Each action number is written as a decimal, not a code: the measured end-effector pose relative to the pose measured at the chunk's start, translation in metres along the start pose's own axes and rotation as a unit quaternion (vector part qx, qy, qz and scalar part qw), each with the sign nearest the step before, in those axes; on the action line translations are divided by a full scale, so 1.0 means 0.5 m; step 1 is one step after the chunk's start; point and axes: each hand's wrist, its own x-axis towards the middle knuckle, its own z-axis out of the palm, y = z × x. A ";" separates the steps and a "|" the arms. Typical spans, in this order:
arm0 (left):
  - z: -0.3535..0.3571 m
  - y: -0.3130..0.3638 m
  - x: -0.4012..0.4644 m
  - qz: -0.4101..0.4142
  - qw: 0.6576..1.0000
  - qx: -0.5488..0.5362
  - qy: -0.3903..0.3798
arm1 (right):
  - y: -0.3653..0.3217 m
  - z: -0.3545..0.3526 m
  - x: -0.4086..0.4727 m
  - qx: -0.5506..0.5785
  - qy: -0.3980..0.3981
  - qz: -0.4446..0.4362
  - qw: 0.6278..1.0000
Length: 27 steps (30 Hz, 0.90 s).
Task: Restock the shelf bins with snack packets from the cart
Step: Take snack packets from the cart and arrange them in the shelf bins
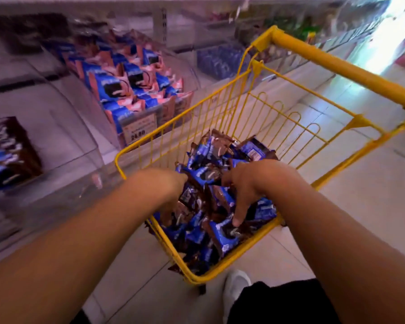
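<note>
While both hands are down in the cart, this is how things lie:

Cart: the yellow wire cart stands right of the shelving, its basket running from the near left corner toward the handle at the far right.

Snack packets: a loose heap of blue-and-brown snack packets fills the near end of the basket, lying every which way, so the heap has no single long axis.

Left hand: the left hand reaches into the heap at its left side, fingers curled down among the packets; they seem to close on some, but the fingertips are buried and motion blur hides the exact grip.

Right hand: the right hand is spread over the right side of the heap, fingers bent downward, one fingertip touching a packet near the near rim; whether it holds anything I cannot tell.

Shelf bins: a clear bin of blue-and-pink packets with a price tag sits just left of the cart's far left corner; a nearer clear bin on the left holds only a small stack of blue-and-brown packets matching the cart's.

Key relation: the matching bin lies left of the hands, beside the left forearm, so the left hand is nearer it; a carry would likely swing leftward over the basket rim.
</note>
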 end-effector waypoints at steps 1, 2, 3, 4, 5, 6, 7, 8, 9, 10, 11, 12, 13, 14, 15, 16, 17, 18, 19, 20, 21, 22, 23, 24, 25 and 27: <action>-0.003 0.000 0.006 0.010 1.000 0.005 -0.004 | -0.004 0.002 0.003 -0.008 0.014 -0.015 1.000; -0.004 -0.001 0.010 0.022 1.000 0.008 -0.009 | -0.006 0.002 0.004 -0.004 0.029 -0.030 0.999; -0.005 -0.002 0.012 0.035 0.999 0.004 -0.009 | -0.004 0.001 0.008 0.010 0.042 -0.046 0.998; -0.003 -0.005 0.011 0.045 0.999 -0.002 -0.004 | 0.000 0.002 0.013 0.032 0.056 -0.064 0.996; -0.001 -0.008 0.011 0.051 0.999 -0.007 0.005 | 0.004 0.004 0.018 0.055 0.064 -0.079 0.993; 0.002 -0.012 0.010 0.057 0.998 -0.012 0.014 | 0.008 0.005 0.020 0.078 0.067 -0.090 0.991; 0.004 -0.014 0.009 0.062 0.998 -0.020 0.020 | 0.013 0.005 0.021 0.102 0.066 -0.095 0.988; 0.005 -0.016 0.007 0.069 0.997 -0.030 0.024 | 0.018 0.006 0.022 0.125 0.067 -0.096 0.985; 0.003 -0.018 0.005 0.078 0.996 -0.038 0.026 | 0.023 0.006 0.023 0.142 0.066 -0.097 0.983; 0.001 -0.018 0.002 0.090 0.995 -0.047 0.025 | 0.024 0.006 0.024 0.155 0.064 -0.095 0.981; -0.001 -0.021 -0.002 0.100 0.993 -0.053 0.022 | 0.024 0.005 0.024 0.169 0.056 -0.090 0.980; -0.005 -0.024 -0.006 0.102 0.994 -0.049 0.014 | 0.022 0.003 0.023 0.180 0.037 -0.084 0.979; -0.009 -0.027 -0.010 0.090 0.996 -0.030 0.001 | 0.019 0.001 0.021 0.178 0.009 -0.079 0.981; -0.011 -0.029 -0.014 0.069 0.998 0.002 -0.012 | 0.015 0.000 0.018 0.166 -0.021 -0.078 0.983; -0.012 -0.029 -0.016 0.052 0.998 0.035 -0.022 | 0.010 -0.002 0.012 0.152 -0.045 -0.075 0.985; -0.012 -0.027 -0.015 0.044 0.997 0.062 -0.027 | 0.007 -0.005 0.007 0.140 -0.059 -0.073 0.986; -0.011 -0.026 -0.013 0.045 0.996 0.078 -0.028 | 0.006 -0.009 0.002 0.130 -0.064 -0.071 0.987; -0.010 -0.026 -0.012 0.051 0.995 0.080 -0.025 | 0.007 -0.012 -0.002 0.125 -0.065 -0.071 0.988; -0.010 -0.030 -0.013 0.060 0.996 0.067 -0.018 | 0.009 -0.015 -0.006 0.129 -0.063 -0.070 0.987; -0.012 -0.039 -0.014 0.071 0.997 0.041 -0.005 | 0.013 -0.016 -0.010 0.140 -0.059 -0.067 0.986; -0.014 -0.051 -0.017 0.080 0.997 0.006 0.017 | 0.018 -0.018 -0.014 0.158 -0.052 -0.066 0.984; -0.019 -0.064 -0.022 0.089 0.994 -0.032 0.049 | 0.024 -0.018 -0.018 0.185 -0.044 -0.068 0.979; -0.023 -0.078 -0.029 0.097 0.989 -0.073 0.087 | 0.031 -0.019 -0.020 0.223 -0.033 -0.074 0.971; -0.028 -0.092 -0.037 0.106 0.979 -0.118 0.130 | 0.038 -0.020 -0.021 0.262 -0.015 -0.084 0.961; -0.032 -0.105 -0.044 0.112 0.964 -0.166 0.177 | 0.045 -0.021 -0.020 0.290 0.011 -0.092 0.953; -0.037 -0.123 -0.057 0.111 0.921 -0.257 0.271 | 0.056 -0.024 -0.020 0.321 0.074 -0.101 0.939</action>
